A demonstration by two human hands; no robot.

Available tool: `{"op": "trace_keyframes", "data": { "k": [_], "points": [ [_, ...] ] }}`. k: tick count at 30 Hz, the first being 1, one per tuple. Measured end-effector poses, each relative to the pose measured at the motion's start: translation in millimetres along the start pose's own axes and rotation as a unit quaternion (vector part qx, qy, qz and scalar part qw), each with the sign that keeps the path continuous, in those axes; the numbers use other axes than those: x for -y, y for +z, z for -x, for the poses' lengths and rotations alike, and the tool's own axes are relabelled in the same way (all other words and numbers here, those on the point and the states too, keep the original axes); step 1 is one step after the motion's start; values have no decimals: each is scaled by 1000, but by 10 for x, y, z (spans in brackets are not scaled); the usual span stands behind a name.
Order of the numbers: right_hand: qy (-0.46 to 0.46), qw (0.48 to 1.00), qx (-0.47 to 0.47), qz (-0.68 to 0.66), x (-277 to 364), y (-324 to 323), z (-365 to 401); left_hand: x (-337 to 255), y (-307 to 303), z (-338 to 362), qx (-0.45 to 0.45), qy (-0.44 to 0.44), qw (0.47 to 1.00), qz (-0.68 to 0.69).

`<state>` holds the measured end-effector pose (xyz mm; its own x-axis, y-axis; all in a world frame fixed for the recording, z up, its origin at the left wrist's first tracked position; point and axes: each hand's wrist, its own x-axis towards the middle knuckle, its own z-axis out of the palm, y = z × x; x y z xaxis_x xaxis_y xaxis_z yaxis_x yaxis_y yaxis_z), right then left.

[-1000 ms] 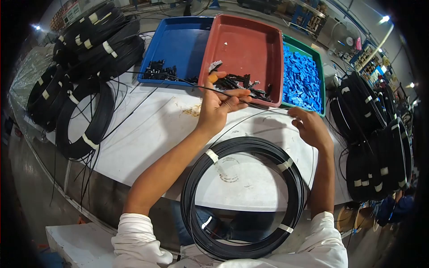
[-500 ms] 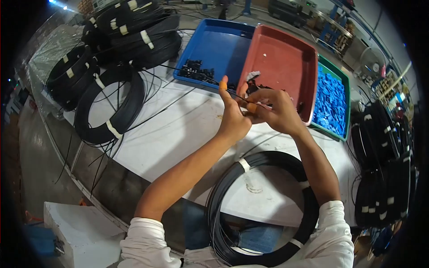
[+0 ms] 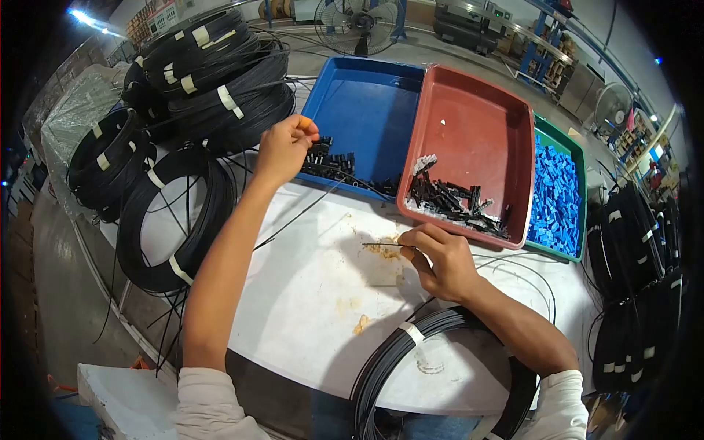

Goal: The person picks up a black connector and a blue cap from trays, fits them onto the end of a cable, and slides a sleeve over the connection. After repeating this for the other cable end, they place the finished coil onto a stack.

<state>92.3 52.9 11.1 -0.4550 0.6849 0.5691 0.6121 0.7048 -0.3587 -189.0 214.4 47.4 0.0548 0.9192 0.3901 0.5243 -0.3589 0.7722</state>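
Note:
My right hand (image 3: 444, 264) pinches a thin black cable (image 3: 381, 244) over the white tabletop, its free end pointing left past my fingertips. At the left side of the blue tray (image 3: 374, 103), my left hand (image 3: 284, 150) has its fingers drawn together in a pinch. Small black plastic pieces (image 3: 334, 165) lie heaped just beside and below those fingertips; whether one is between them I cannot make out. A large coil of black cable (image 3: 392, 352), tied with white bands, lies in front of me at the table's near edge, partly under my right forearm.
A red tray (image 3: 480, 110) holds black and some whitish pieces along its near side. The green tray (image 3: 579, 198) beside it is full of small blue pieces (image 3: 555, 194). More banded cable coils (image 3: 220, 110) are stacked at left, others (image 3: 631, 293) at right. A fan (image 3: 359, 22) stands behind.
My hands, together in front of the trays before, are now apart. The left moved left to the black pieces in the blue tray; the right came down and nearer with the cable.

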Motion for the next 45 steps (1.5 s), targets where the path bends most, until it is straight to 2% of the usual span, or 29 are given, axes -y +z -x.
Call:
{"op": "trace_keyframes", "data": {
  "k": [1, 3, 5, 7, 12, 14, 17, 19, 21, 23, 25, 26, 28, 30, 32, 34, 35, 37, 40, 41, 43, 44, 45],
  "points": [
    [2, 1000, 1, 3, -2, -5, 0, 18, -17, -50, 1, 1, 1000, 3],
    [-1, 1000, 11, 19, -3, -15, 33, 31, -2, -104, 105, 97, 986, -90],
    [2, 1000, 14, 24, -6, -17, 52, 73, 152, -135, 145, 94, 982, -72],
    [-2, 1000, 10, 21, 6, -16, 42, 119, 299, -181, 191, 125, 967, -117],
    [-32, 999, 8, 38, 28, -37, 47, 148, 457, -264, 189, 193, 937, -222],
    [-40, 999, 2, 34, 28, -28, 56, 144, 427, -299, 209, 142, 946, -203],
    [-37, 998, -6, 41, 27, -30, 60, 192, 357, -369, 182, 153, 951, -198],
    [-36, 998, -4, 41, 20, -29, 68, 247, 307, -382, 166, 150, 963, -147],
    [-34, 999, -2, 40, 10, -18, 83, 277, 253, -381, 167, 91, 969, -157],
    [-40, 998, 11, 49, -13, -8, 89, 349, 250, -384, 152, 114, 968, -163],
    [-48, 997, 8, 54, -20, -4, 88, 378, 246, -378, 140, 233, 937, -220],
    [-57, 997, 7, 58, -25, -5, 84, 384, 259, -396, 140, 236, 936, -219],
    [-63, 996, -2, 58, -33, 2, 80, 324, 258, -380, 193, 209, 941, -184],
    [-70, 996, -11, 55, -22, 2, 88, 260, 292, -382, 202, 186, 947, -170],
    [-37, 996, 6, 77, 6, -15, 91, 207, 319, -348, 210, 162, 952, -155],
    [-17, 997, 19, 76, 22, -24, 94, 131, 324, -245, 91, 368, 880, -286],
    [3, 997, 32, 74, 26, -30, 96, 73, 353, -238, 91, 367, 881, -285],
    [-5, 997, 27, 76, 30, -32, 90, -66, 426, -227, 171, 170, 951, -193],
    [-28, 996, 19, 77, 11, -20, 90, -171, 484, -197, 208, 127, 938, -247],
    [-43, 996, 16, 77, 1, -19, 90, -104, 488, -220, 209, 127, 938, -246],
    [-38, 996, 27, 72, -5, -21, 96, 21, 476, -261, 200, 340, 875, -282],
    [-34, 997, 37, 65, -8, -21, 95, 77, 481, -287, 201, 340, 875, -281],
    [-33, 997, 37, 66, -16, -20, 93, 27, 451, -289, 243, 233, 906, -256]
  ]
}}
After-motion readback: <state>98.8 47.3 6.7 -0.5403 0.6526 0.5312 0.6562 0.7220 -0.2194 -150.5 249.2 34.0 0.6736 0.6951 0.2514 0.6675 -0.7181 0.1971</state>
